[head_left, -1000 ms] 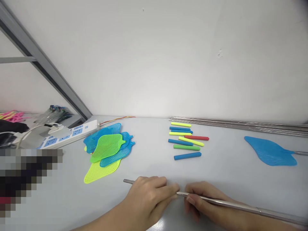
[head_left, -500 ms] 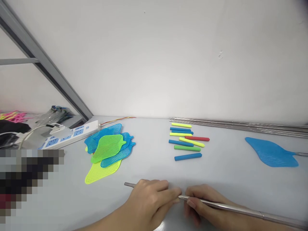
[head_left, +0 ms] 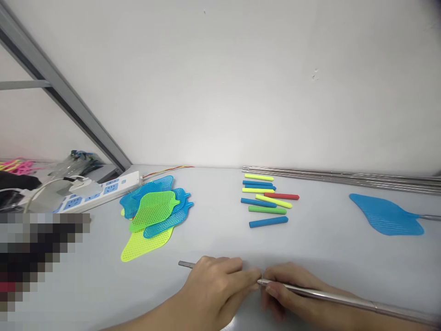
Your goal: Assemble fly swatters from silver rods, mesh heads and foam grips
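Observation:
A silver telescopic metal rod (head_left: 330, 296) runs across the front of the table through both hands. My left hand (head_left: 218, 285) is closed around its thinner section, whose end pokes out on the left of the knuckles. Just right of it, my right hand (head_left: 292, 287) pinches the rod near a tapered joint between thumb and fingers. The thick part extends over my right forearm to the lower right edge. My left fingers hide the middle of the thin section. Behind the hands lie several coloured plastic tubes (head_left: 268, 222) with pointed tips, in blue, yellow, green and red.
Perforated fly swatter heads (head_left: 155, 209) in blue, green and yellow are piled at the left, by a white power strip (head_left: 113, 189). A blue swatter head (head_left: 387, 216) on a metal rod lies right. More metal rods (head_left: 330, 177) lie along the wall.
The view has shifted very slightly. Both hands keep their hold on the rod, almost unmoved, and the tubes and swatter heads lie as before.

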Demonstrator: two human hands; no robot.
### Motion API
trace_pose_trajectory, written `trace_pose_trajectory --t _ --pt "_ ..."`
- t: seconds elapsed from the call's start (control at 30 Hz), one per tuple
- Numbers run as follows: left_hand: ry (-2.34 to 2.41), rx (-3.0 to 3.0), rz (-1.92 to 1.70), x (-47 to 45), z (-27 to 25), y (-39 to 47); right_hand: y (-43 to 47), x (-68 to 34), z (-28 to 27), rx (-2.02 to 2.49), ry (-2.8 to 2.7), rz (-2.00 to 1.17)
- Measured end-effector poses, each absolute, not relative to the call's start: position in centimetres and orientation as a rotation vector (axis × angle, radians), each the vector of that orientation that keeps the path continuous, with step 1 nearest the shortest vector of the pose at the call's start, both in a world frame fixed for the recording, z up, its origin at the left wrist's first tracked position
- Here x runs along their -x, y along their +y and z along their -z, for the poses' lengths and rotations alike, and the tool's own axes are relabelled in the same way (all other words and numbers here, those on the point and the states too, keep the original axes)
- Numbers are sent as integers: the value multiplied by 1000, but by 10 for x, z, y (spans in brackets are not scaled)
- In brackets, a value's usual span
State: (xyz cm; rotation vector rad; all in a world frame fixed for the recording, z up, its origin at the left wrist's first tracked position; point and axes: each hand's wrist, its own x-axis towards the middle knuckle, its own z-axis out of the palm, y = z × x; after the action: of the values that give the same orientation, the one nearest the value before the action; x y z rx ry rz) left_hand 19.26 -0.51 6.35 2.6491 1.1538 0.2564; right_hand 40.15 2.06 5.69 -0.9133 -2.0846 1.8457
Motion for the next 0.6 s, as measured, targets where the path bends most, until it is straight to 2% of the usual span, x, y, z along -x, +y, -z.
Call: trace_pose_trajectory --t 0.6 --pt "1172 -2646 -249 -197 -65 -5 22 -400 -52 873 -2044 -1883"
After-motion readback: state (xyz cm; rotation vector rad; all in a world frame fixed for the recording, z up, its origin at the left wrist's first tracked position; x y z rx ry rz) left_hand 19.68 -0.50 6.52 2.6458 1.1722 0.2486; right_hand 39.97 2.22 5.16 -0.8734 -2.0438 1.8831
